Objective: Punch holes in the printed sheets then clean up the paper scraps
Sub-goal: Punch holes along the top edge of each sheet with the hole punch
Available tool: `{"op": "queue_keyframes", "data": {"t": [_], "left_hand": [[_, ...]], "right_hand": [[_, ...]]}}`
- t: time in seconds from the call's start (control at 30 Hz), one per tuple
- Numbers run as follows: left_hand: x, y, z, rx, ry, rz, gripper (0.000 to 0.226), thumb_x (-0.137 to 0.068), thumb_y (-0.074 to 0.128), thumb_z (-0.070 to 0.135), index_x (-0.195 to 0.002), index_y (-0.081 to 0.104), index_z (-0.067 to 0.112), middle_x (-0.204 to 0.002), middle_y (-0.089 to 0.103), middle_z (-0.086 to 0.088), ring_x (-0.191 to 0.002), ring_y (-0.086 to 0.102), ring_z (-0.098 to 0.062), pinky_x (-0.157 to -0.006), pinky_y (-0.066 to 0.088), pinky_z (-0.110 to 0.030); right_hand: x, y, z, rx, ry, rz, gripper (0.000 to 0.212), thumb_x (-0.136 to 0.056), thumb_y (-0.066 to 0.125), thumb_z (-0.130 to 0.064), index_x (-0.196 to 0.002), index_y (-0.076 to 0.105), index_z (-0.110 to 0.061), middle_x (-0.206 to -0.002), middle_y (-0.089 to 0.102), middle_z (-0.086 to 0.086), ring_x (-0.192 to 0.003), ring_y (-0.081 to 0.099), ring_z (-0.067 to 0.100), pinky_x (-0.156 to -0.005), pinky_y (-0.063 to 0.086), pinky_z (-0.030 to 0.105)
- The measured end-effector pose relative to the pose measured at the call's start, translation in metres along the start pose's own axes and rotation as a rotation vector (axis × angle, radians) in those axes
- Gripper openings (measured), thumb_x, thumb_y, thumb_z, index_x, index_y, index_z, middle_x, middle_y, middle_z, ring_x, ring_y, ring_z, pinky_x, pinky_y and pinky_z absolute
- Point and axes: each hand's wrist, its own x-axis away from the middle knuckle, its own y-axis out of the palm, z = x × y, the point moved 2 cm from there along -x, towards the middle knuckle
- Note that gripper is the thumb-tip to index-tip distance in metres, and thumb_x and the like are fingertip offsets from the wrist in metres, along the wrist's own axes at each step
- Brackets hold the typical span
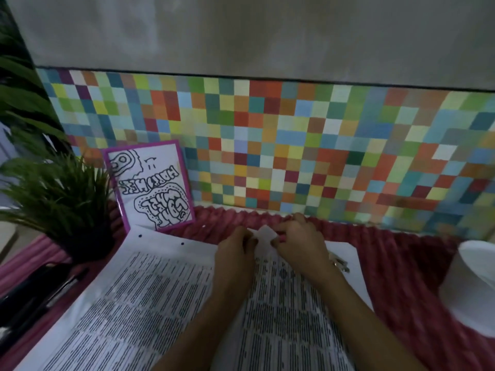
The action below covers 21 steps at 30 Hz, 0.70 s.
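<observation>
Printed sheets (150, 290) are lying on the red cloth (401, 263) before me; I am seeing the left hand (235, 250) and right hand (300, 242) both pinching a small white paper piece (263, 232) over their punched far edge.

Home desk nook w/ pink fuzzy cover (401, 263), multicolour checker wall panel (267, 145), potted plant (61, 199) left, hand-drawn sign (152, 183) propped far.

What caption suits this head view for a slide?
Left hand and right hand pinch a white paper scrap over punched printed sheets.
</observation>
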Motion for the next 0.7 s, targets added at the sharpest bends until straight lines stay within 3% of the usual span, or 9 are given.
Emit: {"op": "queue_keyframes", "data": {"t": [0.17, 0.27, 0.33, 0.5, 0.6, 0.7], "left_hand": [[-0.0013, -0.0012, 0.0003, 0.037, -0.027, -0.022, 0.005, -0.094, 0.056, 0.019, -0.090, 0.058, 0.019, -0.082, 0.060, 0.007, -0.078, 0.056, -0.012, -0.058, 0.035, -0.016], [-0.0009, -0.0015, -0.0019, -0.207, -0.003, -0.055, 0.017, -0.093, 0.054, 0.024, -0.107, 0.061, 0.017, -0.101, 0.067, -0.001, -0.099, 0.054, -0.023, -0.078, 0.036, -0.033], [-0.0008, -0.0018, -0.0020, -0.311, 0.005, -0.074, 0.026, -0.094, 0.052, 0.026, -0.118, 0.058, 0.019, -0.111, 0.066, -0.002, -0.107, 0.052, -0.023, -0.085, 0.033, -0.034], [-0.0021, -0.0011, -0.0038, -0.364, 0.065, -0.088, 0.031, -0.093, 0.053, 0.029, -0.123, 0.054, 0.022, -0.113, 0.066, -0.002, -0.108, 0.054, -0.023, -0.090, 0.034, -0.034], [-0.0033, -0.0028, -0.0017, -0.369, 0.107, -0.066, 0.030, -0.093, 0.052, 0.028, -0.123, 0.054, 0.022, -0.111, 0.067, -0.002, -0.106, 0.055, -0.024, -0.087, 0.033, -0.033], [-0.0028, -0.0033, 0.0018, -0.328, 0.158, -0.058, 0.029, -0.095, 0.051, 0.024, -0.123, 0.054, 0.020, -0.110, 0.068, -0.003, -0.102, 0.058, -0.024, -0.083, 0.036, -0.032]], "right_hand": [[0.0005, -0.0064, -0.0005, -0.047, 0.005, 0.083, 0.011, -0.086, 0.065, -0.030, -0.089, 0.071, -0.021, -0.106, 0.051, 0.005, -0.099, 0.054, 0.031, -0.083, 0.050, 0.040], [0.0015, -0.0057, -0.0030, -0.012, -0.006, 0.067, 0.016, -0.087, 0.063, -0.031, -0.095, 0.072, -0.020, -0.110, 0.051, 0.007, -0.102, 0.054, 0.032, -0.084, 0.050, 0.041], [0.0027, -0.0023, -0.0052, 0.033, -0.026, 0.012, 0.019, -0.089, 0.056, -0.028, -0.099, 0.069, -0.019, -0.114, 0.050, 0.009, -0.106, 0.052, 0.033, -0.087, 0.050, 0.044], [0.0040, -0.0009, -0.0066, 0.060, -0.021, -0.031, 0.023, -0.090, 0.049, -0.026, -0.101, 0.068, -0.020, -0.116, 0.050, 0.010, -0.108, 0.051, 0.034, -0.087, 0.050, 0.046], [0.0046, -0.0019, -0.0071, 0.044, -0.005, -0.012, 0.027, -0.088, 0.050, -0.025, -0.106, 0.069, -0.022, -0.116, 0.051, 0.007, -0.108, 0.052, 0.032, -0.087, 0.050, 0.043], [0.0056, -0.0041, -0.0080, -0.014, 0.015, 0.027, 0.024, -0.083, 0.054, -0.022, -0.099, 0.071, -0.023, -0.109, 0.052, 0.005, -0.102, 0.054, 0.029, -0.082, 0.050, 0.040]]}}
